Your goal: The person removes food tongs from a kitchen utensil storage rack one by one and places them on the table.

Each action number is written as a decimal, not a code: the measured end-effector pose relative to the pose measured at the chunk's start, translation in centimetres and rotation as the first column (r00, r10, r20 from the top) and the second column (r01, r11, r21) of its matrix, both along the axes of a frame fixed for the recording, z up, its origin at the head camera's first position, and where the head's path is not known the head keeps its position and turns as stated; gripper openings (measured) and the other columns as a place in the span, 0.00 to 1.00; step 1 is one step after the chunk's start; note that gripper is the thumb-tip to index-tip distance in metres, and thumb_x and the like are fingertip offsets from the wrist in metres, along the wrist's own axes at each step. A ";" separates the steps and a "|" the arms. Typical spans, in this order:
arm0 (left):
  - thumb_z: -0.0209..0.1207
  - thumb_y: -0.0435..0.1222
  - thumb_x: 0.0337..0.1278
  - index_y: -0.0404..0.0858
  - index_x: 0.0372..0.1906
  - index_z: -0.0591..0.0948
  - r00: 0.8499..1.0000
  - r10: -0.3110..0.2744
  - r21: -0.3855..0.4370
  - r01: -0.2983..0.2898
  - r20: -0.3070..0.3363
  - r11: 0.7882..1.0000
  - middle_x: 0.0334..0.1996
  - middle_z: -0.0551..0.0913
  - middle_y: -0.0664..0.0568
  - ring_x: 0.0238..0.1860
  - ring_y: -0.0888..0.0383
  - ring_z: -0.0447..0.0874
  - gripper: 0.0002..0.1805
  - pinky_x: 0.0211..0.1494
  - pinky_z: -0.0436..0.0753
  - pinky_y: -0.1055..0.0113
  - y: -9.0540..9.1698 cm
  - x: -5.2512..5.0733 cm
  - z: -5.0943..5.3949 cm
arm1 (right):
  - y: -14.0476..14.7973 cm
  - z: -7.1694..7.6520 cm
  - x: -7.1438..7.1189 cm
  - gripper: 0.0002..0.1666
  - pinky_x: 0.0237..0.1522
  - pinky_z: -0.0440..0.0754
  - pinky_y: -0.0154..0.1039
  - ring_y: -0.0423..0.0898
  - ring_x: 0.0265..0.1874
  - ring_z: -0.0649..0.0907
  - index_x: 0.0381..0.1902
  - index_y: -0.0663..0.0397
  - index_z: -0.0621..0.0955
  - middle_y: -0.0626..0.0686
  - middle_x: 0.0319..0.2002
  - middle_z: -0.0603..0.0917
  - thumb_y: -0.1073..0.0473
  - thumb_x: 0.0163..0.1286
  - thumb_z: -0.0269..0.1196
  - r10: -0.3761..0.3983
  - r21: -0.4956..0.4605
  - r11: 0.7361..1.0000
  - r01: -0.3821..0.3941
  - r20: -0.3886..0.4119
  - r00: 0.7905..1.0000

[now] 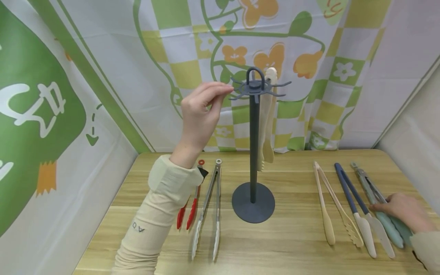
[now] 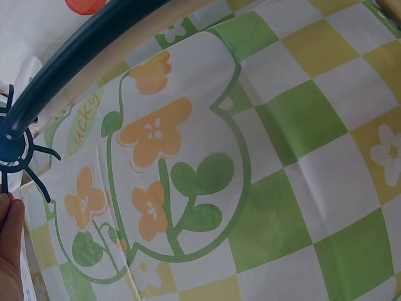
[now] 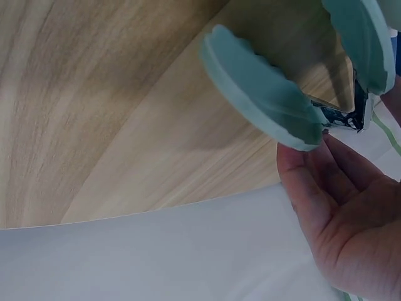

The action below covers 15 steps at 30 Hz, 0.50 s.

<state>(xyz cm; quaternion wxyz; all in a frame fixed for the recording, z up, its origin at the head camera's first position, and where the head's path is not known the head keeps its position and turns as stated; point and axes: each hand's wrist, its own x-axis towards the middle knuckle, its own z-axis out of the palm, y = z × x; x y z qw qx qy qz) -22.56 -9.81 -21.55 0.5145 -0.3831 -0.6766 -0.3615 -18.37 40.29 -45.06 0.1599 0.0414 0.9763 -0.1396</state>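
My left hand (image 1: 201,110) is raised beside a dark grey rotating-style hook stand (image 1: 253,149), thumb and fingertips pinching the end of one of its hooks. In the left wrist view only the fingers (image 2: 11,235) appear, at a hook's tip. A pair of cream tongs (image 1: 269,122) hangs from the stand's far right side. Over at the table's right, my right hand (image 1: 405,210) grips teal tongs (image 1: 386,225) around the arms. The right wrist view shows their scalloped teal heads (image 3: 260,91) spread apart above the wood, fingers partly hidden behind them.
Navy tongs with pale tips (image 1: 350,198) and beige tongs (image 1: 324,214) lie left of my right hand. Red-tipped tongs (image 1: 192,212) and long metal tongs with white tips (image 1: 218,214) lie left of the stand's base. A patterned curtain (image 1: 185,72) hangs behind the wooden table (image 1: 292,236).
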 end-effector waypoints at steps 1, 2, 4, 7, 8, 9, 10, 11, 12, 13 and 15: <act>0.59 0.25 0.52 0.28 0.30 0.83 1.000 0.001 -0.002 -0.001 0.001 1.000 0.31 0.84 0.42 0.33 0.54 0.83 0.04 0.38 0.80 0.76 0.0 0.0 0.0 | 0.0 0.0 -0.1 0.39 0.20 0.72 0.42 0.50 0.22 0.75 0.26 0.69 0.78 0.62 0.24 0.79 0.32 0.51 0.60 -0.003 0.000 1.000 0.003 0.001 1.000; 0.58 0.24 0.52 0.28 0.30 0.83 1.000 0.001 -0.005 -0.001 0.003 1.000 0.31 0.84 0.42 0.33 0.54 0.83 0.04 0.39 0.80 0.76 0.0 0.0 0.0 | 0.0 0.0 -0.1 0.38 0.20 0.72 0.42 0.50 0.22 0.75 0.26 0.68 0.78 0.62 0.24 0.79 0.32 0.51 0.60 -0.003 0.000 1.000 0.003 0.006 1.000; 0.58 0.24 0.52 0.28 0.30 0.83 1.000 0.002 -0.011 -0.002 0.004 1.000 0.31 0.84 0.42 0.33 0.54 0.83 0.04 0.39 0.80 0.76 0.0 0.1 0.0 | 0.1 0.0 -0.2 0.40 0.21 0.73 0.43 0.50 0.23 0.76 0.27 0.70 0.78 0.65 0.26 0.79 0.31 0.52 0.60 0.003 0.001 1.000 -0.003 0.013 1.000; 0.58 0.23 0.52 0.28 0.30 0.83 1.000 0.005 -0.013 -0.005 0.004 1.000 0.31 0.84 0.42 0.34 0.53 0.83 0.04 0.40 0.80 0.76 0.0 0.1 0.0 | 0.1 0.0 -0.3 0.41 0.20 0.73 0.41 0.50 0.22 0.76 0.27 0.71 0.78 0.65 0.26 0.79 0.32 0.52 0.59 0.005 0.005 1.000 -0.005 0.019 1.000; 0.58 0.24 0.52 0.28 0.30 0.83 1.000 0.005 -0.013 -0.005 0.004 1.000 0.31 0.84 0.42 0.34 0.54 0.83 0.04 0.40 0.80 0.76 0.0 0.1 0.0 | 0.1 0.0 -0.2 0.41 0.21 0.73 0.41 0.50 0.23 0.76 0.28 0.72 0.78 0.66 0.26 0.79 0.31 0.52 0.59 0.004 0.005 1.000 -0.004 0.021 1.000; 0.58 0.24 0.52 0.28 0.30 0.83 1.000 0.003 -0.009 -0.003 0.005 1.000 0.31 0.84 0.42 0.34 0.54 0.83 0.04 0.40 0.80 0.76 0.0 0.1 0.0 | 0.1 0.0 -0.3 0.42 0.20 0.72 0.41 0.50 0.23 0.75 0.29 0.73 0.78 0.66 0.26 0.79 0.32 0.52 0.60 0.001 0.008 1.000 -0.001 0.021 1.000; 0.58 0.24 0.52 0.28 0.30 0.83 1.000 0.004 -0.006 -0.004 0.005 1.000 0.31 0.84 0.42 0.34 0.54 0.83 0.04 0.39 0.80 0.76 0.0 0.0 0.0 | 0.1 0.0 -0.3 0.42 0.20 0.72 0.41 0.50 0.22 0.75 0.29 0.73 0.78 0.66 0.26 0.79 0.31 0.52 0.60 -0.003 0.008 1.000 0.003 0.022 1.000; 0.58 0.24 0.52 0.28 0.30 0.83 1.000 0.001 -0.001 -0.001 0.006 1.000 0.31 0.84 0.42 0.34 0.54 0.83 0.04 0.39 0.80 0.76 0.0 0.0 0.0 | 0.0 0.1 -0.2 0.41 0.20 0.71 0.40 0.49 0.22 0.75 0.28 0.72 0.78 0.65 0.25 0.79 0.31 0.51 0.60 -0.010 0.008 1.000 0.010 0.024 1.000; 0.58 0.24 0.52 0.28 0.30 0.83 1.000 -0.001 0.002 0.001 0.007 1.000 0.31 0.84 0.42 0.34 0.54 0.83 0.04 0.39 0.80 0.76 0.0 0.0 0.0 | 0.0 0.0 -0.3 0.41 0.20 0.71 0.40 0.49 0.22 0.74 0.27 0.71 0.78 0.64 0.25 0.79 0.31 0.51 0.60 -0.014 0.008 1.000 0.014 0.024 1.000; 0.58 0.24 0.52 0.28 0.30 0.83 1.000 -0.003 0.005 0.003 0.008 1.000 0.31 0.84 0.42 0.34 0.54 0.83 0.04 0.39 0.80 0.76 0.0 0.0 0.0 | 0.0 0.0 -0.2 0.40 0.20 0.70 0.39 0.49 0.22 0.74 0.26 0.70 0.77 0.62 0.24 0.78 0.31 0.51 0.60 -0.020 0.008 1.000 0.020 0.025 0.999; 0.59 0.25 0.52 0.28 0.30 0.83 1.000 -0.006 0.010 0.006 0.008 1.000 0.31 0.84 0.41 0.34 0.54 0.83 0.04 0.39 0.80 0.76 0.0 -0.1 0.0 | -0.1 0.1 -0.2 0.39 0.19 0.69 0.38 0.49 0.22 0.72 0.24 0.68 0.77 0.60 0.22 0.77 0.31 0.50 0.60 -0.034 0.008 0.999 0.034 0.023 0.999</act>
